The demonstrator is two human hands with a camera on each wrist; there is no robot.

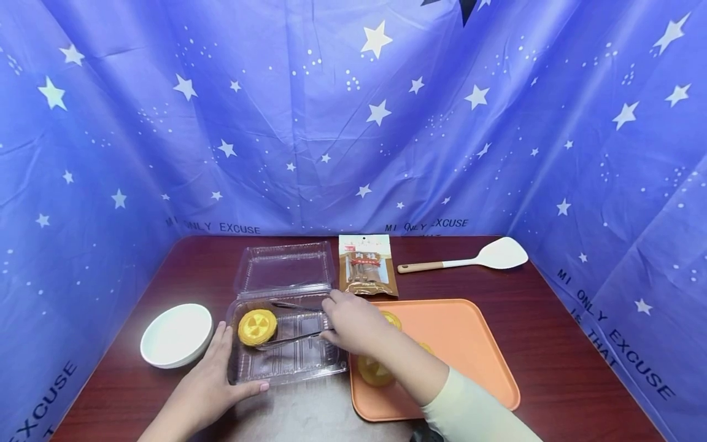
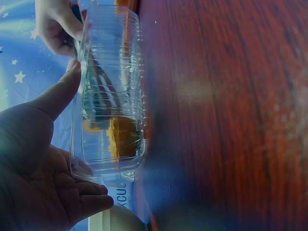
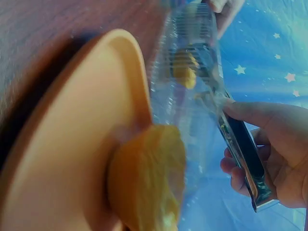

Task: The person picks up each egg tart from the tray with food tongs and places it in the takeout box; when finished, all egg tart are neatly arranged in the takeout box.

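My right hand [image 1: 359, 325] grips metal tongs [image 3: 243, 149] with dark handle panels. Their spread arms reach into a clear plastic container [image 1: 293, 362], whose lid lies folded back. At its left end sits a yellow egg tart [image 1: 257, 326], with the tong tips beside it; whether they touch it I cannot tell. My left hand [image 1: 207, 383] rests against the container's near-left corner, fingers along the left side and thumb by the front edge. An orange tray [image 1: 464, 350] to the right bears more egg tarts [image 3: 144, 178], partly hidden by my right arm.
A white bowl [image 1: 177, 336] stands left of my left hand. Behind the tray lie a brown snack packet [image 1: 367, 267] and a white spatula [image 1: 499, 253] with a wooden handle. A blue star-patterned curtain [image 1: 309, 123] encloses the table [image 1: 574, 380].
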